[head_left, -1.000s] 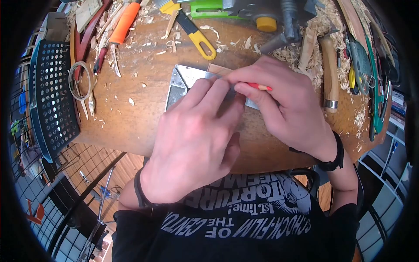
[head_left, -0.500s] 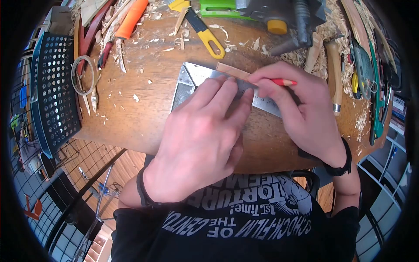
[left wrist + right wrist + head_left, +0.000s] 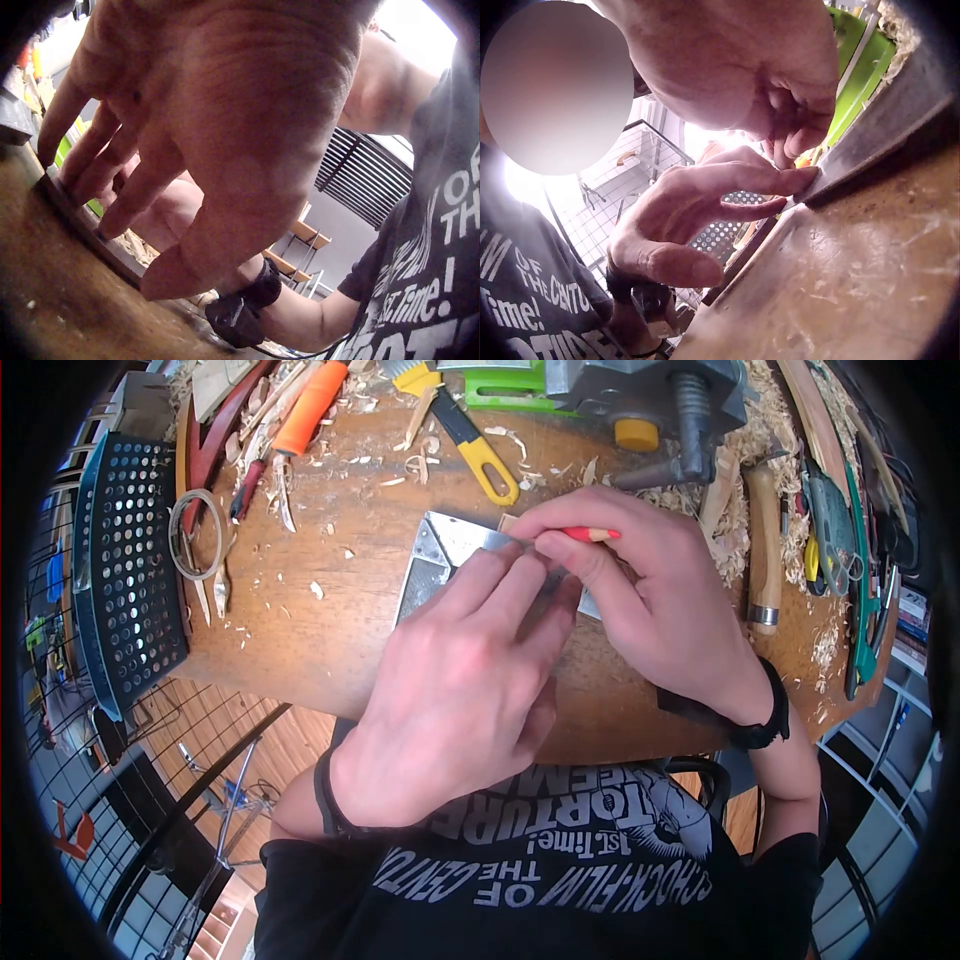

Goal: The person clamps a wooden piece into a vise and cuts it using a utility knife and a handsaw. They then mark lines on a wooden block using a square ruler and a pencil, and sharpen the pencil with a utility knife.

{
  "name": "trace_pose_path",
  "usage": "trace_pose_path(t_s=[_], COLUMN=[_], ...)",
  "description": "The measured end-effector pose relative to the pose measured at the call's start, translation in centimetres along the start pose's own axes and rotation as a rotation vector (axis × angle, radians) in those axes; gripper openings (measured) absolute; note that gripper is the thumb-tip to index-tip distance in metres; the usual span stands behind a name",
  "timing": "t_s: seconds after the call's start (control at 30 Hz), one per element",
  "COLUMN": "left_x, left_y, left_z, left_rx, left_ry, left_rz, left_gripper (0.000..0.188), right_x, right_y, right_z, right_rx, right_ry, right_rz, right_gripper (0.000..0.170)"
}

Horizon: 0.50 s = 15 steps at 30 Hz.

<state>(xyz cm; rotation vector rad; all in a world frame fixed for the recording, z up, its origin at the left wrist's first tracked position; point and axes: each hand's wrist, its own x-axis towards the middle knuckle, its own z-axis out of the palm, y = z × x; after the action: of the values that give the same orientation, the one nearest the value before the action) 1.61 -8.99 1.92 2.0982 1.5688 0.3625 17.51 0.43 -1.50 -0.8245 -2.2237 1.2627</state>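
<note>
A metal square (image 3: 452, 540) with scale marks along its blade lies on the wooden workbench. My left hand (image 3: 455, 675) spreads over it, its extended fingertips pressing on the blade. In the left wrist view, those fingers (image 3: 154, 180) come down along the blade's edge. A thin strip of wood (image 3: 508, 521) shows just past the blade's far edge, mostly hidden by my hands. My right hand (image 3: 660, 595) pinches a red pencil (image 3: 590, 534) low near the blade, close beside the left fingertips. Its writing tip is hidden behind the fingers.
Beyond the hands lie a yellow-and-black handled tool (image 3: 478, 455), an orange handle (image 3: 310, 408) and a grey vise (image 3: 660, 395). A wooden handle (image 3: 762, 545) and wood shavings (image 3: 735, 490) lie on the right. A perforated dark container (image 3: 125, 565) stands at the left edge.
My right hand with the pencil slid right along the blade, baring more of the wood strip, then came back left beside the left fingertips. The left hand stays on the square.
</note>
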Motion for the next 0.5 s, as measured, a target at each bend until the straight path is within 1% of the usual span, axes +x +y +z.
trace_pose_path(t_s=[0.1,0.17,0.27,0.4,0.47,0.5], left_x=[0.0,0.0,-0.1,-0.1,-0.1,-0.1], left_y=[0.0,0.0,-0.1,-0.2,-0.2,-0.2], left_z=[-0.1,0.0,0.1,0.0,0.0,-0.1], left_rx=[-0.011,-0.015,-0.004,-0.001,-0.001,-0.009], left_ry=[-0.014,-0.024,-0.001,0.001,0.003,-0.004], left_rz=[-0.014,-0.018,-0.001,0.011,0.016,0.013], left_gripper=[0.056,0.056,0.058,0.061,0.061,0.062], right_x=[0.0,-0.1,0.1,0.3,0.0,-0.2], right_y=[0.1,0.2,0.3,0.2,-0.4,-0.8], right_z=[0.0,-0.1,-0.1,0.0,-0.2,-0.4], right_rx=[-0.002,0.096,0.129,0.108,0.145,0.145], right_ry=[-0.002,-0.013,-0.024,-0.024,-0.025,-0.027], right_rz=[-0.015,0.056,0.109,0.092,0.171,0.168], right_gripper=[0.017,0.018,0.019,0.020,0.019,0.019])
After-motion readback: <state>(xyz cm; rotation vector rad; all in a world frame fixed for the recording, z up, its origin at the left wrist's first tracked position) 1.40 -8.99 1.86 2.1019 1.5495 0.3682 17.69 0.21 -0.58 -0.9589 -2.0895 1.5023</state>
